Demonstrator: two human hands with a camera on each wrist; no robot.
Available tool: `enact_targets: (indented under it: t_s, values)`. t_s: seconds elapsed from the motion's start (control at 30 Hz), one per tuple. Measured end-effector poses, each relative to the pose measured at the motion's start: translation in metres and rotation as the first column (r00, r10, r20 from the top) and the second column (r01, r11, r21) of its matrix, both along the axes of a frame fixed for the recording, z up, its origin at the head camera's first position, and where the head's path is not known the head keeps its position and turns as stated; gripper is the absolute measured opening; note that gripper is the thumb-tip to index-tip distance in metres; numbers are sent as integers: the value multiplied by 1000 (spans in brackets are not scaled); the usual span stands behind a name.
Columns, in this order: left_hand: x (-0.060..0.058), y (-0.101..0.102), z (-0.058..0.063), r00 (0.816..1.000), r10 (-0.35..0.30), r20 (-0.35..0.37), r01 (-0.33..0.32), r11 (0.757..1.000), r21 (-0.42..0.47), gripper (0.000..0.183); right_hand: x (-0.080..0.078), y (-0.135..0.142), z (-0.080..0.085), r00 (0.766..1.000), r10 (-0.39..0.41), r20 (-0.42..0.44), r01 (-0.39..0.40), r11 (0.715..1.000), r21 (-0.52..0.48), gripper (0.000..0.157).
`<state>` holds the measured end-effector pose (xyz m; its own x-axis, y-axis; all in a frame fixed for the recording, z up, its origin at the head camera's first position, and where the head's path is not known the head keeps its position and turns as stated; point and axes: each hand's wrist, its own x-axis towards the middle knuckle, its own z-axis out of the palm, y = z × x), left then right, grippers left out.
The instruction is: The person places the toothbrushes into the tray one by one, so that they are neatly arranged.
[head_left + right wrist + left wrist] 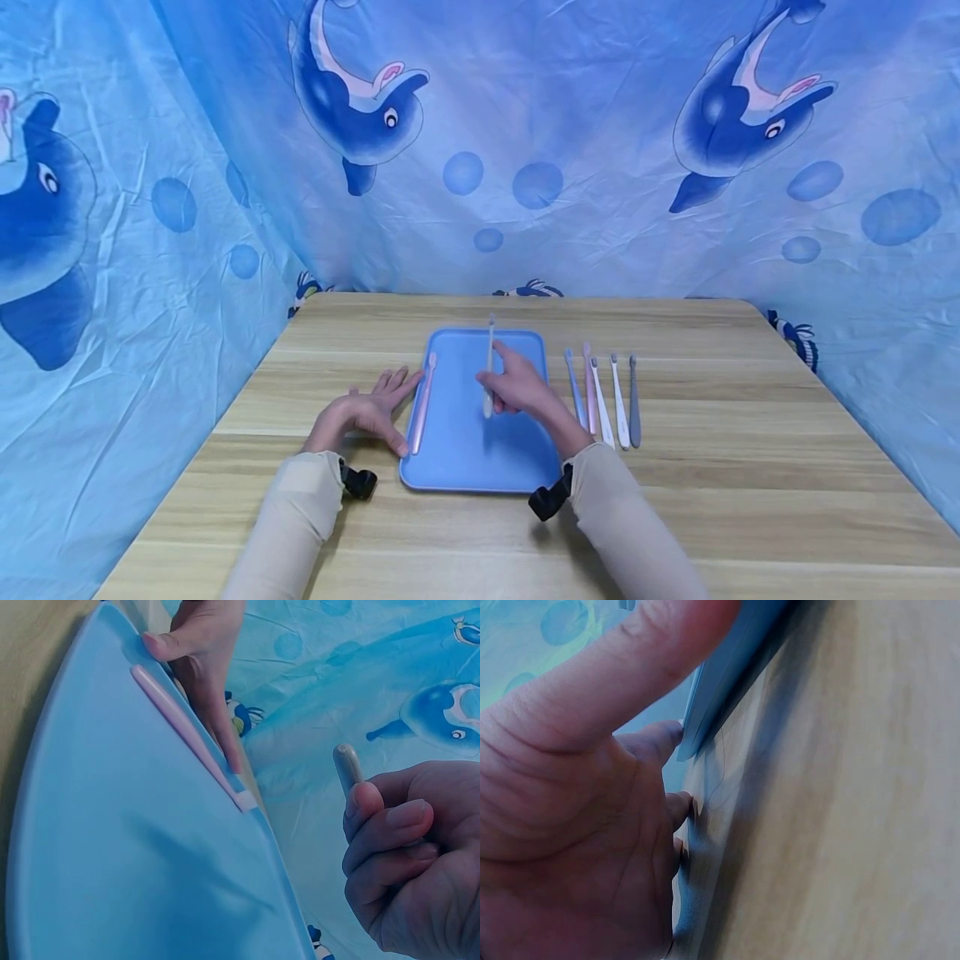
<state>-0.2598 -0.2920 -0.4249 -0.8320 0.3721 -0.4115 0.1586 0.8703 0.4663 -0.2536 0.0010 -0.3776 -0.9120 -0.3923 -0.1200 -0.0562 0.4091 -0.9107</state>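
My right hand (517,383) grips a pale, whitish toothbrush (489,392) above the blue tray (480,471). In the right wrist view, only the handle end of that toothbrush (346,763) sticks out past the curled fingers. A shadow of hand and brush falls on the tray floor below. Along the tray's left side lies a pink toothbrush (423,406), its bristle end toward the back. My left hand (367,411) has its fingers spread at the tray's left edge, the thumb and fingertips right at the rim.
Right of the tray, several toothbrushes lie side by side on the wooden table (750,467): a blue one (576,387), a pink one (589,392), two white ones, and a grey one (634,408). A blue dolphin-print curtain (570,100) hangs behind the table and along its sides.
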Motion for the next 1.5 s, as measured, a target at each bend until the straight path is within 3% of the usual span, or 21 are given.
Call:
enact_targets:
  t_s: [0.33,0.57,1.1,1.33,1.5]
  values:
    - [0,-1,0,1000,4,1,-4,1000,-13,153,6,-19,-6,1000,29,8,-30,998,62,75]
    - [1,2,1,1000,7,6,-7,1000,-15,154,8,-30,-14,998,54,22,-55,997,52,73]
    - [-4,-1,-9,1000,13,-9,-13,999,-29,151,11,-46,-24,996,72,53,-76,994,74,76]
    - [4,5,7,1000,-1,9,1,1000,-19,150,11,-51,-26,995,78,58,-81,995,62,76]
    - [0,2,2,1000,-2,4,2,1000,-22,151,12,-55,-29,995,85,60,-88,995,52,75]
